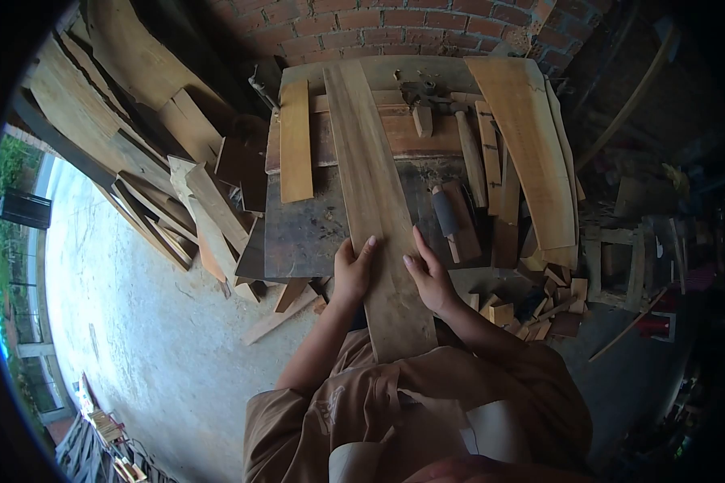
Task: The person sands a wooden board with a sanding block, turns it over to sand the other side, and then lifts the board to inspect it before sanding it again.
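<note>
A long wooden plank runs from the far edge of the workbench to my body, its near end against my clothing. At its left edge, my left hand holds it with the thumb on top and the other fingers hidden beneath. My right hand grips the opposite edge, thumb on the face and index finger stretched along the side. Just beyond the right hand lies a tool with a dark cylindrical body on the bench. A shorter yellowish board lies left of the plank.
Wide boards lie along the bench's right side, near a wooden mallet-like handle and a clamp-like metal tool. Offcuts are heaped on the floor at right. Tall slabs lean at left. A brick wall stands behind.
</note>
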Demonstrator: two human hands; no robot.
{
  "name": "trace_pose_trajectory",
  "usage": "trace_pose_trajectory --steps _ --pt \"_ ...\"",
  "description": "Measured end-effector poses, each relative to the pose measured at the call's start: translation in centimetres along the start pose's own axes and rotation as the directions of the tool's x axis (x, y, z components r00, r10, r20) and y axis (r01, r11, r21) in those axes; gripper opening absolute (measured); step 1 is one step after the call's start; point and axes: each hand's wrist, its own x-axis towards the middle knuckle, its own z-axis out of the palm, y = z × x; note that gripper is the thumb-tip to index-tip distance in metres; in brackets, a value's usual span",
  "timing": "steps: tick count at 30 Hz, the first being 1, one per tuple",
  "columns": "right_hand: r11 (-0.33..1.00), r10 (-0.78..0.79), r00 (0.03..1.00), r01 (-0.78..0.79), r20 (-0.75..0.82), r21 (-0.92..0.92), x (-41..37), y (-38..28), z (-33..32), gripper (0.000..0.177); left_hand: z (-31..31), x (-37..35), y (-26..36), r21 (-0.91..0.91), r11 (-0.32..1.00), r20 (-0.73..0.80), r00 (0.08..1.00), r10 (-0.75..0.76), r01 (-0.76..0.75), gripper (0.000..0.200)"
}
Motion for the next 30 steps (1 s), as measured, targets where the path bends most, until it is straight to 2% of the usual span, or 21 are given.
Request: trace_pose_trajectory --steps 3,5,7,9,10,12,16,18,25,27,28,30 --pt "1.000 0.020 1.000 -0.020 0.023 0.019 -0.6 0.0 0.6 0.055 -0.8 -1.1 -0.5 -0.027 0.999 -0.016 1.000 0.024 -0.024 0.037" --pt "0.999 0.036 0.999 -0.036 0.026 0.010 -1.1 0.9 1.4 0.056 -1.6 -1.6 -0.7 -0.026 0.999 -0.007 0.999 -0.038 0.038 0.037" --pt "0.999 0.053 0.998 -0.053 0.022 0.005 -2.0 0.8 2.2 0.056 -2.4 -2.2 -2.2 -0.032 0.999 -0.020 0.999 -0.039 0.038 0.038" --pt "0.966 0.257 0.965 -0.256 0.047 -0.027 -2.9 0.0 2.8 0.057 -3.1 -2.7 -2.4 -0.037 0.998 -0.023 0.999 -0.044 0.043 0.038" --pt "0.965 0.263 0.964 -0.262 0.048 -0.028 -3.2 0.5 3.3 0.057 -3.3 -3.2 -2.0 -0.034 0.998 -0.006 0.999 -0.051 0.051 0.037" --pt "0.999 -0.040 0.998 0.039 -0.046 -0.023 -4.1 1.9 4.1 0.057 -3.8 -4.3 -2.0 -0.051 0.994 0.031 0.995 -0.099 0.100 0.039" --pt "0.999 0.029 0.997 -0.030 -0.074 -0.010 -4.8 2.1 4.8 0.056 -4.3 -4.7 -3.1 -0.032 0.993 0.024 0.993 -0.113 0.114 0.040" --pt "0.988 0.156 0.986 -0.156 -0.051 0.013 -4.8 1.8 4.6 0.055 -4.4 -4.2 -4.0 -0.051 0.997 0.020 0.998 -0.063 0.064 0.040" --pt "0.987 0.152 0.981 -0.146 -0.120 0.061 -3.2 4.1 5.5 0.052 -4.6 -1.4 -5.5 -0.026 0.997 0.003 0.998 -0.068 0.068 0.039" --pt "0.996 0.081 0.985 -0.073 -0.150 0.055 -3.3 5.2 6.0 0.052 -4.9 -1.2 -6.0 0.036 0.993 -0.006 0.993 -0.115 0.115 0.038" --pt "0.997 0.068 0.985 -0.071 -0.160 -0.012 -3.3 5.6 6.0 0.052 -5.1 -0.9 -6.8 0.044 0.992 0.000 0.993 -0.119 0.119 0.038" --pt "0.993 0.112 0.983 -0.116 -0.146 -0.016 -3.5 5.9 5.8 0.052 -4.8 -0.4 -8.0 0.041 0.999 -0.048 0.998 -0.028 0.030 0.043"
